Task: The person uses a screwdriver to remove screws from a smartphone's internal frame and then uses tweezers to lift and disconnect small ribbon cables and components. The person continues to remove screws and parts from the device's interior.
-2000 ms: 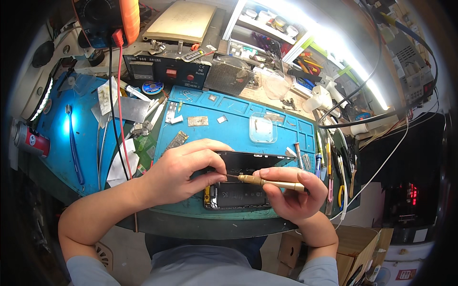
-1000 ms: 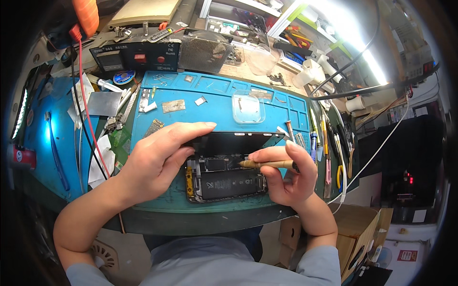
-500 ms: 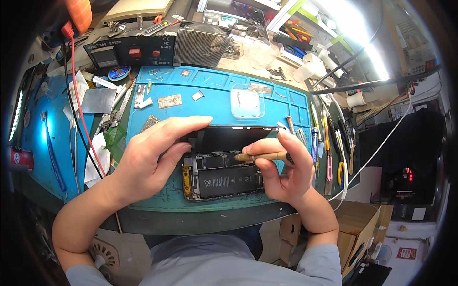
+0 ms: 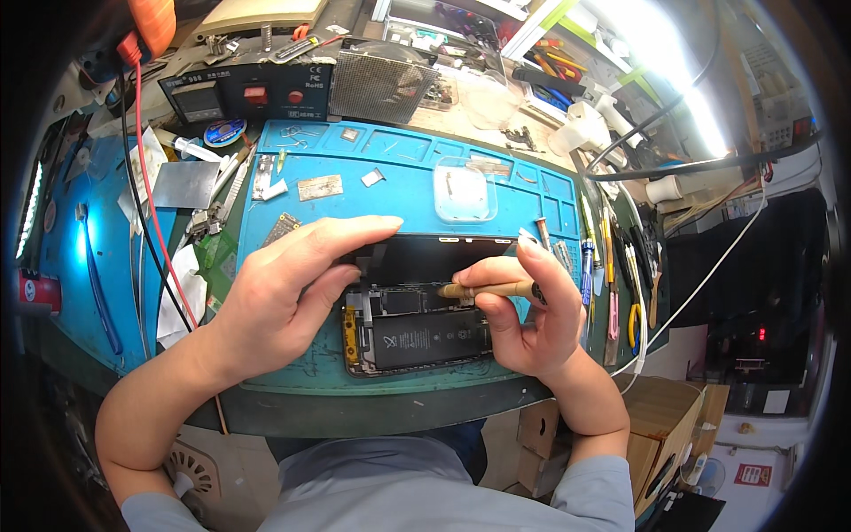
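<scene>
An opened smartphone (image 4: 417,332) lies on a blue work mat (image 4: 403,191), its black battery and circuit boards showing. Behind it, the dark screen panel (image 4: 434,257) is propped up. My left hand (image 4: 284,293) rests on the phone's left side, fingers reaching across the top of the screen panel. My right hand (image 4: 523,315) grips a tan-handled screwdriver (image 4: 487,289), held level with its tip pointing left into the phone's upper interior.
Small parts, a clear plastic tray (image 4: 461,191) and metal plates lie on the mat's far half. Screwdrivers and pliers (image 4: 612,275) line its right edge. A black power supply (image 4: 248,93), red and black leads (image 4: 146,195), and cluttered shelves stand behind. Cardboard boxes (image 4: 656,434) sit below right.
The view has shifted and moved closer to the phone. The screwdriver tip has moved from the left hand's fingers down into the phone's interior; both hands stay at the phone.
</scene>
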{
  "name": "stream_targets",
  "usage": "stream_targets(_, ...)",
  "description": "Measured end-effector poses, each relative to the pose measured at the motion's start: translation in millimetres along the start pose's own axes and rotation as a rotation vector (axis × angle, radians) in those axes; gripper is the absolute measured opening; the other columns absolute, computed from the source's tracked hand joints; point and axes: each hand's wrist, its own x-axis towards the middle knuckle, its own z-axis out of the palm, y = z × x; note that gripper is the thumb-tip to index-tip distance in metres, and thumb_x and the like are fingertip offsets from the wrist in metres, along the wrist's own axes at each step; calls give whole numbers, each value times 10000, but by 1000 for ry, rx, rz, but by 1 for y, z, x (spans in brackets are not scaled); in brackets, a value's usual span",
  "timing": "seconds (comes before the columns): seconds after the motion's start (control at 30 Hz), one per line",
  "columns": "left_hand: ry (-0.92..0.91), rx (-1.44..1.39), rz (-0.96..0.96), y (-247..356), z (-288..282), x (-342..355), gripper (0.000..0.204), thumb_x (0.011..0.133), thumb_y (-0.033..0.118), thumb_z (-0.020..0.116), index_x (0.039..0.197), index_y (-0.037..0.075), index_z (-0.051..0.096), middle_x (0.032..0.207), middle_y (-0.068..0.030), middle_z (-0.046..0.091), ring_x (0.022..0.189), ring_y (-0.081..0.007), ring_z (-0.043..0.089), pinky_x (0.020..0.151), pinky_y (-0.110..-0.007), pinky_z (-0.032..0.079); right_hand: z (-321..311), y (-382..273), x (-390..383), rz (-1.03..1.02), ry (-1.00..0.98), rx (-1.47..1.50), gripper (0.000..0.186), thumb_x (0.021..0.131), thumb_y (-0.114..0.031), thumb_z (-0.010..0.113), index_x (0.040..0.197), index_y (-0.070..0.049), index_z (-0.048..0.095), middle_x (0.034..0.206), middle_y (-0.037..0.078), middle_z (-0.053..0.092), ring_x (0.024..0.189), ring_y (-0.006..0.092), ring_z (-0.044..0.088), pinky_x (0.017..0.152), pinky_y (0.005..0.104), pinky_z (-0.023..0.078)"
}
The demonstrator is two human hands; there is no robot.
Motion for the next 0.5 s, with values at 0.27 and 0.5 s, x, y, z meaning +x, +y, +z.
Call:
stream_targets(0.27,6,7,6,0,0,0,485,885,-115,600,1348,28,590,1263,-164,665,1109,-314,669,935,-362,522,-3,-8,8,17,-64,2,484,834,64,710,1301,67,580,900,147,734,751,273,733,658,344,588)
stream_targets(0.5,4,-7,4,0,0,1,489,883,-118,597,1349,30,589,1260,-165,664,1099,-316,670,923,-370,526,-12,-19,31,2,-164,-94,482,813,68,710,1285,70,612,975,149,739,791,282,734,689,346,593)
